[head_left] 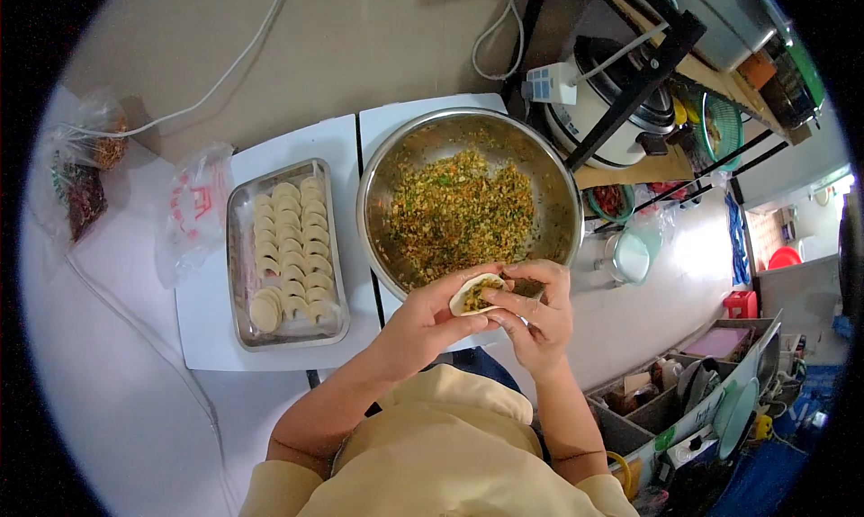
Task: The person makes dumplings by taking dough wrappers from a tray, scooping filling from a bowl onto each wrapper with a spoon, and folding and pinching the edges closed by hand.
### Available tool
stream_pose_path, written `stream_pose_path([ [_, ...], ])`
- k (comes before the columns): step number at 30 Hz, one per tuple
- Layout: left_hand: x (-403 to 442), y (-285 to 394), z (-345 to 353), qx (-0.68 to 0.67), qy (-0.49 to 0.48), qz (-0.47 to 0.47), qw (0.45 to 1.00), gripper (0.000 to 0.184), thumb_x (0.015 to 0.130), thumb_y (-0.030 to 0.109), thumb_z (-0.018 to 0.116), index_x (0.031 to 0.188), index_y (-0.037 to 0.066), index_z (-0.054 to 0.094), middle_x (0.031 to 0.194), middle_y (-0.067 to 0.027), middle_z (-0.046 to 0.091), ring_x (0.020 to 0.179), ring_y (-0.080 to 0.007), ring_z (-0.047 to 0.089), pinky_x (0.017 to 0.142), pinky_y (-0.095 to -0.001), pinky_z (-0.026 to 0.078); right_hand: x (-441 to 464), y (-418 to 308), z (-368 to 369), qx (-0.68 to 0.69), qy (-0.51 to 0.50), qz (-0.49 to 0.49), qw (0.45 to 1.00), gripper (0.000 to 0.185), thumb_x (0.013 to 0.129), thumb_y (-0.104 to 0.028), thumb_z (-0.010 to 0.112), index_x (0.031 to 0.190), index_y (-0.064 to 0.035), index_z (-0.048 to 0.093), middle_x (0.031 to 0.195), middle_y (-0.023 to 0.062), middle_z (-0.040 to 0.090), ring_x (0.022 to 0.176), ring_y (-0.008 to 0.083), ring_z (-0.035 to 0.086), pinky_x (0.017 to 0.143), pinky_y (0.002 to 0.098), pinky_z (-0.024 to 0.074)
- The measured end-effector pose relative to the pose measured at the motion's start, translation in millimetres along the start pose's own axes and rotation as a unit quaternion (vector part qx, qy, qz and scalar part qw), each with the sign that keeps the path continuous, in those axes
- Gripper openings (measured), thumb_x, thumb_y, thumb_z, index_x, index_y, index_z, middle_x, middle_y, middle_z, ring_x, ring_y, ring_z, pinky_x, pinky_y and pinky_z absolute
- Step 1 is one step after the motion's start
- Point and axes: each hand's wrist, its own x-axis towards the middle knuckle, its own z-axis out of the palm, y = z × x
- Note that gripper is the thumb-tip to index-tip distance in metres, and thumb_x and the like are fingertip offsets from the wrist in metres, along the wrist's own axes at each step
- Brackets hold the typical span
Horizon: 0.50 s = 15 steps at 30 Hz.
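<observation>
A round dumpling wrapper point(461, 303) with chopped filling point(481, 292) on it is held over the near rim of a large steel bowl point(367, 238). My left hand point(427, 312) cups the wrapper from the left, fingers closed around its edge. From the right, my right hand point(538, 314) grips the wrapper's edge, with a finger pressing at the filling. Chopped green, orange and brown filling point(463, 215) fills the bowl's bottom. To the left, a metal tray point(236, 283) holds rows of folded dumplings point(290, 233) and a small stack of flat wrappers point(265, 312) at its near left corner.
Both tray and bowl stand on a white folding table point(202, 341). A plastic bag point(193, 211) lies left of the tray. Beyond the bowl, a rack holds a rice cooker point(598, 112) and a power strip point(551, 83). Grey bins point(652, 413) stand at the lower right.
</observation>
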Motion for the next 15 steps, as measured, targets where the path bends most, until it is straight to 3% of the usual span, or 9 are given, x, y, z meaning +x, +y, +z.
stream_pose_path([
  [3,-2,3,1,0.035,0.002,0.012,0.999,0.051,0.088,0.0,0.052,0.136,-0.003,0.033,0.125,-0.0131,0.05,0.11,-0.0204,0.055,0.095,-0.0337,0.046,5,-3,-2,-0.028,-0.012,-0.023,0.999,0.022,0.07,-0.014,0.069,0.092,-0.0135,0.07,0.103,0.0063,0.06,0.091,0.0251,0.053,0.08,0.0367,0.0395],
  [5,-2,-1,-1,0.027,-0.002,0.017,0.999,0.047,0.091,0.003,0.051,0.135,-0.002,0.035,0.122,-0.0104,0.052,0.106,-0.0129,0.053,0.088,-0.0272,0.047,6,-3,0,-0.019,-0.013,-0.014,1.0,0.019,0.071,-0.013,0.068,0.09,-0.0121,0.07,0.102,0.0067,0.059,0.091,0.0253,0.052,0.079,0.0363,0.0393],
  [8,-1,-2,1,0.083,0.014,0.047,0.995,0.045,0.09,0.001,0.05,0.133,-0.004,0.038,0.12,-0.0133,0.055,0.106,-0.0182,0.057,0.09,-0.0297,0.048,5,-4,1,0.001,-0.015,0.017,1.0,0.015,0.073,-0.011,0.067,0.088,-0.0095,0.069,0.102,0.0076,0.059,0.091,0.0256,0.052,0.077,0.0351,0.0394],
  [13,-1,-6,1,0.121,0.053,0.049,0.99,0.039,0.09,0.002,0.051,0.128,-0.005,0.045,0.115,-0.0125,0.059,0.1,-0.0146,0.058,0.087,-0.0275,0.048,3,-7,7,0.018,-0.012,0.055,0.998,0.016,0.073,-0.007,0.067,0.089,-0.0065,0.068,0.1,0.0101,0.058,0.09,0.0259,0.052,0.075,0.0332,0.0411],
  [15,0,-4,2,0.133,0.064,0.044,0.988,0.038,0.09,0.002,0.05,0.127,-0.005,0.047,0.114,-0.0122,0.06,0.099,-0.0138,0.059,0.086,-0.0273,0.048,0,-10,9,0.074,0.035,0.089,0.993,0.019,0.072,-0.004,0.069,0.09,-0.0057,0.068,0.097,0.0116,0.056,0.089,0.025,0.052,0.074,0.0325,0.0428],
])
